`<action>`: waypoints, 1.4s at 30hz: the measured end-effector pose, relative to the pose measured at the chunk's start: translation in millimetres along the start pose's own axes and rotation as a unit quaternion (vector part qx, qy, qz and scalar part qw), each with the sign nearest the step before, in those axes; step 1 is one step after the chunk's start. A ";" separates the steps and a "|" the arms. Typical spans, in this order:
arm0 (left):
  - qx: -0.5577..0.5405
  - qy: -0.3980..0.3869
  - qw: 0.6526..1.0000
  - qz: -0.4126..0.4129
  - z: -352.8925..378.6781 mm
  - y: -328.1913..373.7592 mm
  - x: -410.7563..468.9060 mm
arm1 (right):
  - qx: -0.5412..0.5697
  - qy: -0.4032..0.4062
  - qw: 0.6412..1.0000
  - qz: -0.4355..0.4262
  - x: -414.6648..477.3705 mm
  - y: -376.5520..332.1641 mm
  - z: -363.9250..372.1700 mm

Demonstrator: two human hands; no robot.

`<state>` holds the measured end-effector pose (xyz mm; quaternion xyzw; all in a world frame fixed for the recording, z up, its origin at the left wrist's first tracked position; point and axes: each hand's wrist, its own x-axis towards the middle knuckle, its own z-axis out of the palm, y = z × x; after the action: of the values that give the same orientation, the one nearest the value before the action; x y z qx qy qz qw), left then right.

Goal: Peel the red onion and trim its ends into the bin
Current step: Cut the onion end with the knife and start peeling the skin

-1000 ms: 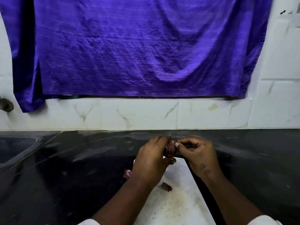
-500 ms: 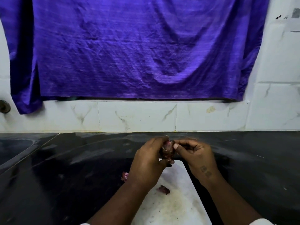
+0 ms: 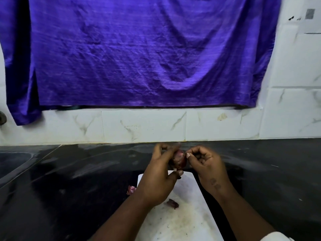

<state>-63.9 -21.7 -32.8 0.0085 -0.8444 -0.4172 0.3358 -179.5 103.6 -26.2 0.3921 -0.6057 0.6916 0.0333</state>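
Red onion (image 3: 179,160) gripped between left hand (image 3: 158,181) fingers and thumb; right hand (image 3: 208,166) pinching its top, probably a skin edge. Pull thin strips downward, turning the bulb steadily. Below wrists, white board (image 3: 191,197); scraps (image 3: 172,203) beside left wrist.

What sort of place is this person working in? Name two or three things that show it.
Most likely a home kitchen: a dark stone counter backed by white marbled wall tiles, a white chopping board lying on it, and a red onion being peeled.
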 end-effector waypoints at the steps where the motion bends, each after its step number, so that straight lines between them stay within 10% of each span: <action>1: -0.034 -0.005 0.999 -0.015 -0.2 -0.6 -0.3 | 0.011 0.001 1.000 0.012 0.2 0.6 0.4; 29: -0.273 0.004 0.951 -0.141 -8.0 11.6 2.2 | -0.023 0.015 0.998 0.051 5.1 9.7 -5.6; 42: -0.318 0.146 0.918 -0.187 -16.3 7.1 12.1 | -0.134 -0.157 0.975 0.084 -1.7 14.9 -9.6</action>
<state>-62.0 -32.0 -14.1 0.1198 -0.5916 -0.7134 0.3561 -190.8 108.7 -38.9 0.4355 -0.7210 0.5347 -0.0679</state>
